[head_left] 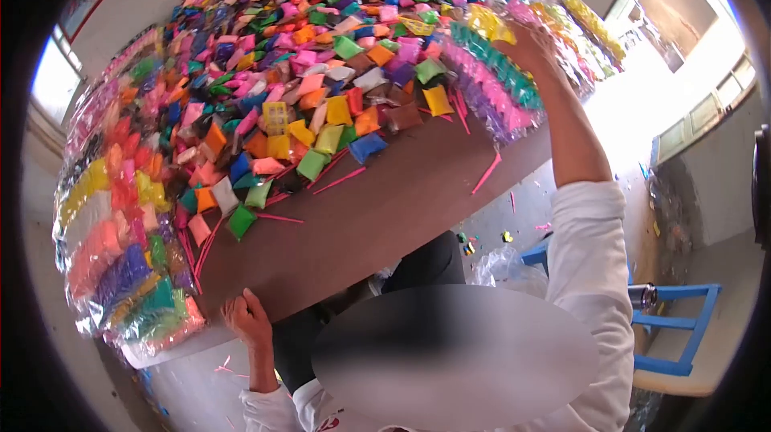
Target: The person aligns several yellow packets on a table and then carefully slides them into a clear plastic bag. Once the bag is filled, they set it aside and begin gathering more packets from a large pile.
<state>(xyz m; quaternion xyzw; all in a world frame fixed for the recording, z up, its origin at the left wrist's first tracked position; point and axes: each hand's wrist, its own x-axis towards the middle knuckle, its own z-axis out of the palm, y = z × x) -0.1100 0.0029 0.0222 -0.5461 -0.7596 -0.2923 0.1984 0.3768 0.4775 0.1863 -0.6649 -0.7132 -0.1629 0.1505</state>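
Observation:
My right hand (pixel 532 48) reaches to the far right of the table, its fingers closed at some yellow packets (pixel 488 24). Beside it lie strips of teal packets (pixel 502 67) and pink and purple packets (pixel 482 95) in clear plastic. Near the table's front left edge rests my left hand (pixel 247 319), its fingers curled and its thumb up; nothing shows in it. A large heap of small colourful packets (pixel 321 71) covers the far part of the brown table (pixel 345 239). Several thin pink strips (pixel 339 181) lie at the heap's near edge.
Clear bags of sorted packets (pixel 112 247) line the table's left side; more bagged packets (pixel 590 26) lie at the far right. A blue-framed chair (pixel 683 328) stands at the right, near a dark cylindrical object (pixel 642 296). Scraps and clear plastic (pixel 506 270) lie on the floor.

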